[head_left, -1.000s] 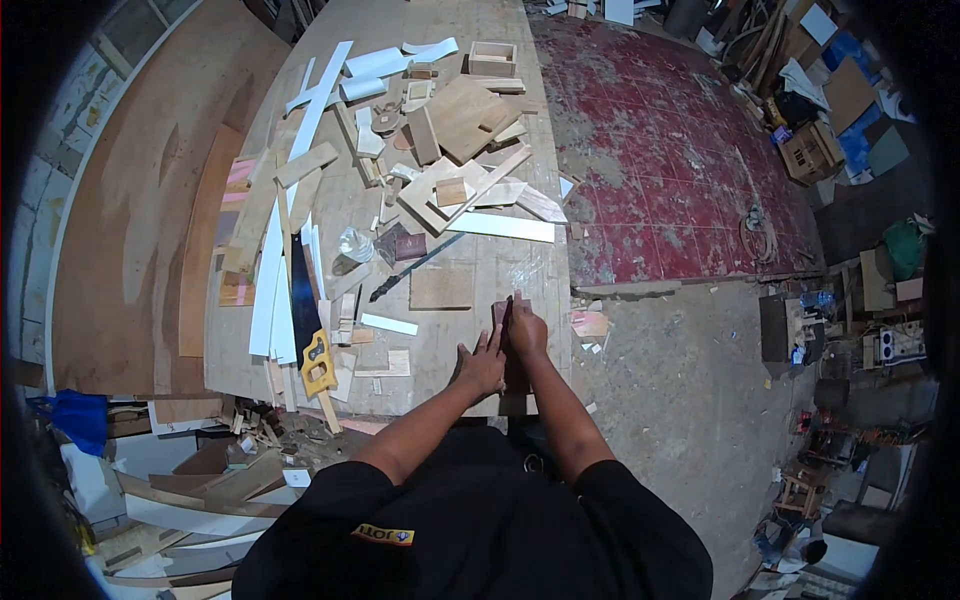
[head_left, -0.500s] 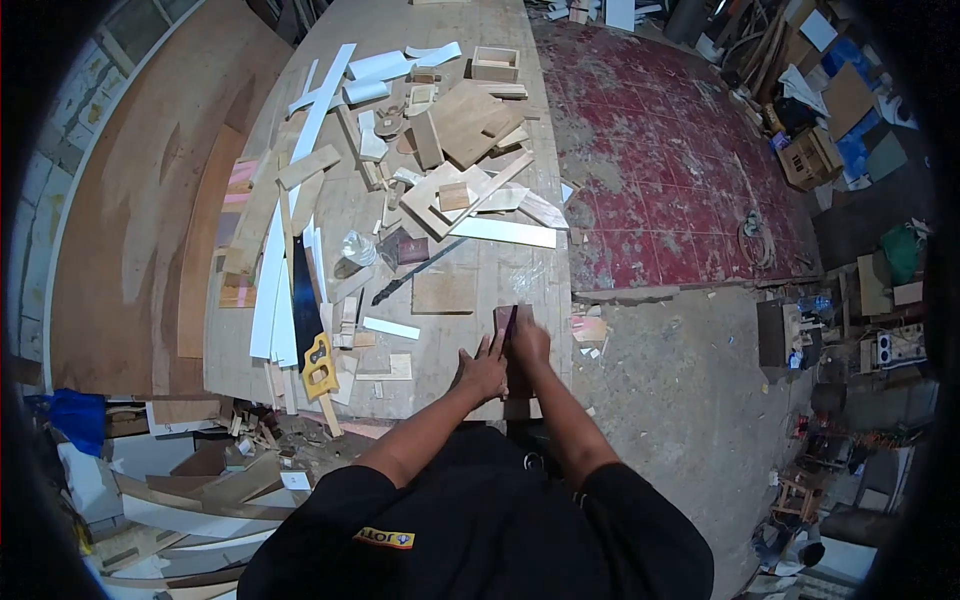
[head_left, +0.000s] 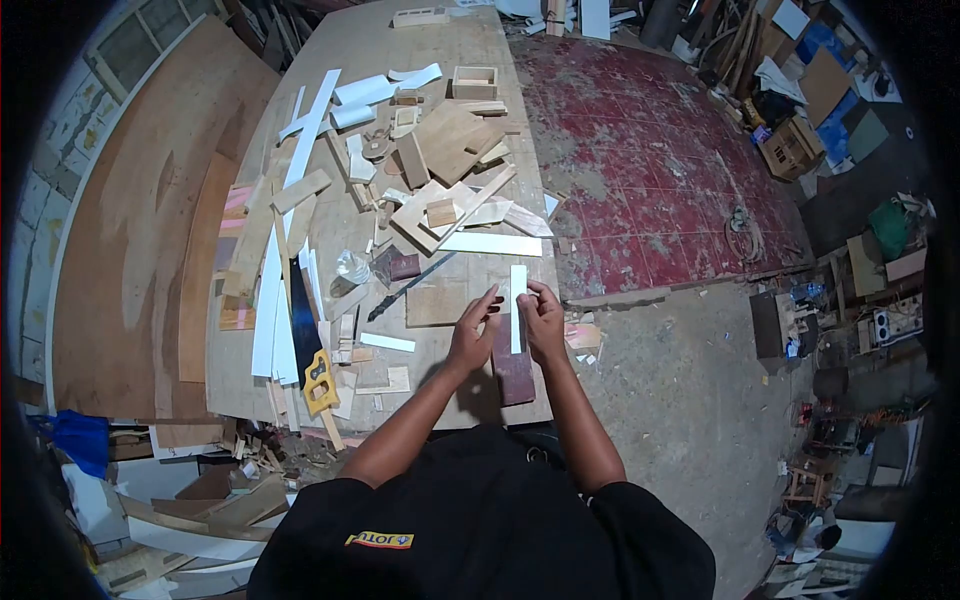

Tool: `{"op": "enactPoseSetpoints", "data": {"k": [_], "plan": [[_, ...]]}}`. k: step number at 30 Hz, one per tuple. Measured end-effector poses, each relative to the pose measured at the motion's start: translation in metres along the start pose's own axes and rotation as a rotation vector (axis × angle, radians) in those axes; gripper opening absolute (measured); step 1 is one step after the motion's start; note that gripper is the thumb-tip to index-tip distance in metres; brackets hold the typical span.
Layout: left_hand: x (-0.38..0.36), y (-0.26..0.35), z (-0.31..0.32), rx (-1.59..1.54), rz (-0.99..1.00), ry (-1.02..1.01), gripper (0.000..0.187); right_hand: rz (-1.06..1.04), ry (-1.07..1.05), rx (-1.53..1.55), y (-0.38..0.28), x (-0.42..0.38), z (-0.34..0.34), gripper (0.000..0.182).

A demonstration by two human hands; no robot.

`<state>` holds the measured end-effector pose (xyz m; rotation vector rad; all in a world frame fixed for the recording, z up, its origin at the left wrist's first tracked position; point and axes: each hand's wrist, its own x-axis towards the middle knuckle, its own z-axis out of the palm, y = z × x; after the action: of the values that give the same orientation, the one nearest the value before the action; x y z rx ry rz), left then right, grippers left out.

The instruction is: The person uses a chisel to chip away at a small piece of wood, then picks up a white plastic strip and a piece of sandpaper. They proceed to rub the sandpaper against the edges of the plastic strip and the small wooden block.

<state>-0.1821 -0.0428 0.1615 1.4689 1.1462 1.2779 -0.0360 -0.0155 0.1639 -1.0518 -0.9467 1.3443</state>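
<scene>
A narrow white strip [head_left: 518, 312] is held up near the bench's front right corner, gripped along its right side by my right hand [head_left: 542, 322]. My left hand [head_left: 473, 332] is just left of the strip, fingers and thumb apart, seemingly not touching it. Under the strip, a long dark red piece [head_left: 515, 378], which looks like sandpaper, lies on the bench top; the strip and my hands cover part of it. To the left of my hands lie a flat wooden piece [head_left: 436, 306] and another short white strip [head_left: 388, 342].
Wood offcuts, a wooden panel [head_left: 455, 140] and a small open box [head_left: 475, 82] clutter the bench [head_left: 470, 45]. A yellow-handled handsaw [head_left: 318, 380] and long white strips [head_left: 268, 320] lie left. A dark, thin tool [head_left: 410, 287] lies nearer.
The white strip, earlier seen as a dark edge against the red piece, is now raised with its white face up. My left hand has come off the red piece and opened.
</scene>
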Motion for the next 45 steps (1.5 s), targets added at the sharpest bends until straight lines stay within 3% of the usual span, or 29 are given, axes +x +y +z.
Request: {"op": "enactPoseSetpoints", "data": {"k": [3, 4, 8, 14, 23, 25, 32, 41, 43, 45], "plan": [[0.003, 0.015, 0.006, 0.164, 0.18, -0.099, 0.056, -0.045, -0.016, 0.033, -0.011, -0.007, 0.002, 0.027], [-0.002, 0.03, 0.006, 0.12, 0.048, -0.19, 0.059, -0.059, -0.003, 0.034, -0.014, -0.007, 0.002, 0.027], [-0.015, 0.03, 0.018, 0.274, 0.205, -0.179, 0.067, -0.105, 0.006, 0.0, -0.026, -0.006, -0.002, 0.029], [-0.012, 0.036, 0.017, 0.255, 0.249, -0.143, 0.071, -0.127, -0.05, -0.13, -0.027, -0.019, -0.001, 0.029], [0.004, 0.048, 0.006, 0.157, 0.282, -0.003, 0.055, -0.123, -0.072, -0.15, -0.028, -0.043, -0.001, 0.029], [0.005, 0.047, 0.004, 0.119, 0.133, 0.014, 0.049, -0.105, -0.063, -0.161, -0.029, -0.046, 0.001, 0.028], [0.002, 0.038, 0.009, -0.084, -0.021, 0.057, 0.04, -0.115, -0.072, -0.201, -0.025, -0.055, -0.005, 0.032], [0.003, 0.029, 0.013, -0.335, -0.1, 0.064, 0.036, -0.107, -0.139, -0.157, -0.031, -0.063, -0.009, 0.038], [0.004, 0.03, 0.012, -0.331, -0.121, 0.081, 0.037, 0.033, -0.157, -0.101, -0.039, -0.067, -0.01, 0.038], [0.005, 0.028, 0.012, -0.327, -0.143, 0.099, 0.038, 0.028, -0.146, -0.118, -0.036, -0.067, -0.014, 0.039]]}}
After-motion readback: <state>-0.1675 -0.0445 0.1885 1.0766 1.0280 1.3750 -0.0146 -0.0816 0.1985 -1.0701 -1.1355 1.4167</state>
